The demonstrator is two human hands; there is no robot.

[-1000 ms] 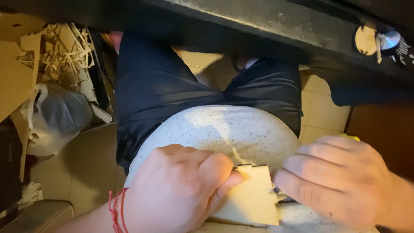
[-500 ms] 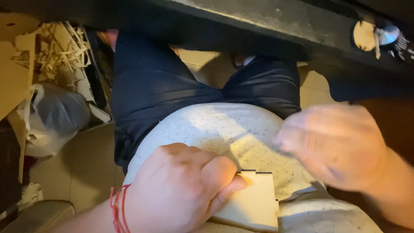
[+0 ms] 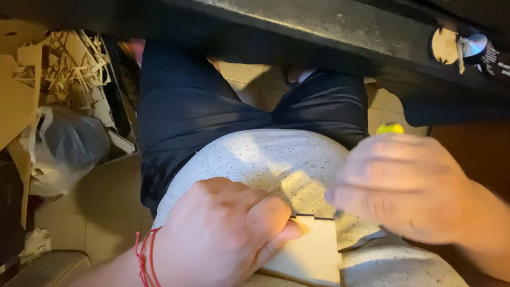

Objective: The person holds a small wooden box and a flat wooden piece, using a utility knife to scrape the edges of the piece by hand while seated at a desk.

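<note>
Head view: left hand [image 3: 223,234] grips wooden panel [image 3: 311,255]; right hand [image 3: 404,191] clasps yellow tool [image 3: 390,128].

A pale speckled shirt [image 3: 265,159] is worn over dark trousers [image 3: 202,117], both forearms are left bare of sleeves, a red string band [image 3: 144,255] of thin strands is tied round the left wrist, and no rings are seen on the visible fingers.

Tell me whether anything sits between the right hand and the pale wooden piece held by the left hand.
Nothing visible does. The right hand, blurred, hovers just right of the pale flat wooden piece, which the left hand pinches over the speckled light shirt.
</note>
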